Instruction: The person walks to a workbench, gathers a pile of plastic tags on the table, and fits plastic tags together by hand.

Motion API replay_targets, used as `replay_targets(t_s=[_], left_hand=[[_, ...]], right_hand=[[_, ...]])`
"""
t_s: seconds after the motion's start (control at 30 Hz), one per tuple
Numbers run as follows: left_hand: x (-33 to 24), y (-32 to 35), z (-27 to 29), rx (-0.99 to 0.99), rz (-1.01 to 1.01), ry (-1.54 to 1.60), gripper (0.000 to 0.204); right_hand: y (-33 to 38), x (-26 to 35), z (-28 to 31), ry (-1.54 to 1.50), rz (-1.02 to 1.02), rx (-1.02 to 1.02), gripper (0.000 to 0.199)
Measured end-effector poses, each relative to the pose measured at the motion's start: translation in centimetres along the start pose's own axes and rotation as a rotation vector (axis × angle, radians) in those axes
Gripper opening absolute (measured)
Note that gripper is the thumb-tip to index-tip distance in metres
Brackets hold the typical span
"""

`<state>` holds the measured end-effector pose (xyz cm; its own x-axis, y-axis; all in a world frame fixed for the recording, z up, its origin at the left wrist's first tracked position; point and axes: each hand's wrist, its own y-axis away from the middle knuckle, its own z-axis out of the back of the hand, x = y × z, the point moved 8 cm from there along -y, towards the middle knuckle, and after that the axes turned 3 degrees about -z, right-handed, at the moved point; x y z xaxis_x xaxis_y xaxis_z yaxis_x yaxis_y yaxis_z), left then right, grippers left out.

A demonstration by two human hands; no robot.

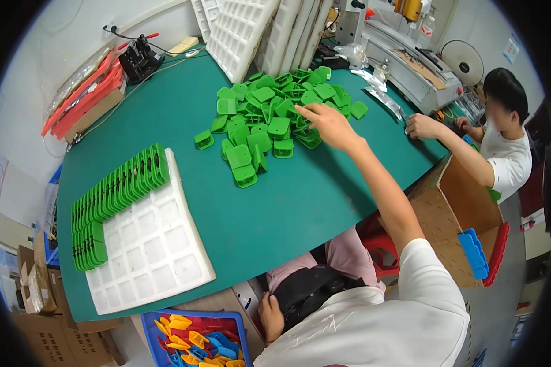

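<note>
A heap of green plastic clip-like pieces lies on the far middle of the table. My right hand reaches over its right side, fingers apart and stretched toward the pieces; no grasped piece shows. Low by my lap, beside a black waist bag, rests my left hand, its fingers extended and nothing visible in it. On the left stands a white foam tray with square pockets. A row of green clips stands packed along its far side, with a shorter row at its left end.
A blue bin of yellow, blue and red pieces sits below the table's near edge. Foam trays lean at the back. A co-worker sits at right, by a cardboard box. A black device stands back left on the green table.
</note>
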<state>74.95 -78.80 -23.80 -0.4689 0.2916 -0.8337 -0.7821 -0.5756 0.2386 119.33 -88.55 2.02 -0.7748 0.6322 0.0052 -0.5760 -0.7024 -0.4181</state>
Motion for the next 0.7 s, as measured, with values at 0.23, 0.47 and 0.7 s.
replay_targets(t_s=[0.23, 0.47, 0.7], left_hand=[[12.9, -1.3, -4.0, -0.069, 0.693, 0.510, 0.046], [12.5, -6.2, -9.1, -0.089, 0.855, 0.435, 0.042], [9.4, -11.1, -10.2, 0.016, 0.874, 0.327, 0.038]], right_hand=[[0.5, -1.7, -1.6, -0.311, 0.050, 0.026, 0.059], [3.2, -4.0, -2.1, -0.443, 0.039, -0.074, 0.051], [2.8, -4.0, -3.0, -0.511, 0.011, -0.041, 0.051]])
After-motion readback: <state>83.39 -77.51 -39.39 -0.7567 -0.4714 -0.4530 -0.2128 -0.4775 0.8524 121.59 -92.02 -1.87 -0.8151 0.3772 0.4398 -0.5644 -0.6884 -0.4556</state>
